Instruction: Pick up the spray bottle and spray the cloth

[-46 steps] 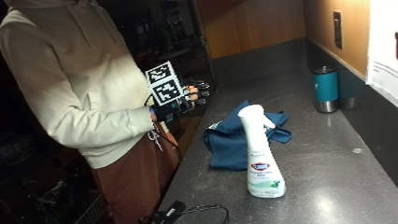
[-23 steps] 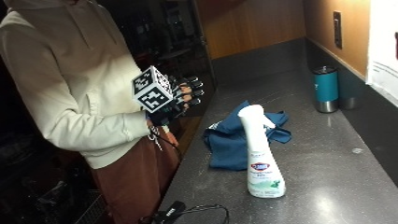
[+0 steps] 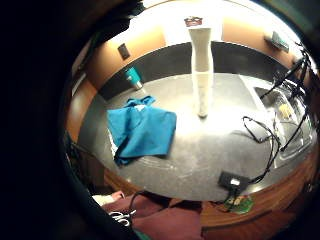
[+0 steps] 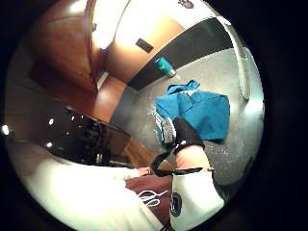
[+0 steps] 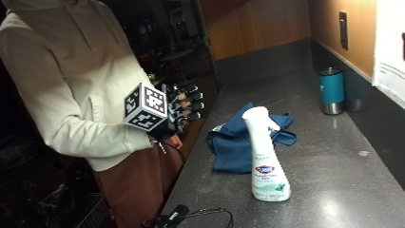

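Outside view: right hand (image 5: 180,109) raised at counter (image 5: 342,190) edge, fingers spread, holding nothing. Spray bottle (image 5: 265,154) upright beside cloth (image 5: 237,140) (touching? unclear). Reach across, wrap neck below trigger, lift straight up.

The person wears a cream hooded sweatshirt (image 5: 70,90) with long sleeves and dark red-brown trousers (image 5: 136,190). The right hand (image 5: 180,107) wears a black glove with open finger ends.

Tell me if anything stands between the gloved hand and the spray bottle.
Nothing visible does. The gloved right hand hangs off the counter's edge, empty; the spray bottle stands upright on bare counter, with the blue cloth lying behind it.
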Demonstrator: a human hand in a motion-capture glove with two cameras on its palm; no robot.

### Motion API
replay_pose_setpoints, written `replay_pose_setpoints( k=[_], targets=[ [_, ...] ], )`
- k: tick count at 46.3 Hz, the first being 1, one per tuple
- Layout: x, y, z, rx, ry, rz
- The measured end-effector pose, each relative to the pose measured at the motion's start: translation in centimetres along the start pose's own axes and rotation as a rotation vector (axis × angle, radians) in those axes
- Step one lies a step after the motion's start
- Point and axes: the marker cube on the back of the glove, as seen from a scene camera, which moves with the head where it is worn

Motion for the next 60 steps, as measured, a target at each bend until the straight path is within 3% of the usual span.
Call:
replay_pose_setpoints(
  k=[23,60],
  targets=[
    [5.7,-2.4,1.2,0.183,-0.102,0.214],
    [11.7,-11.1,5.9,0.384,-0.332,0.522]
  ],
)
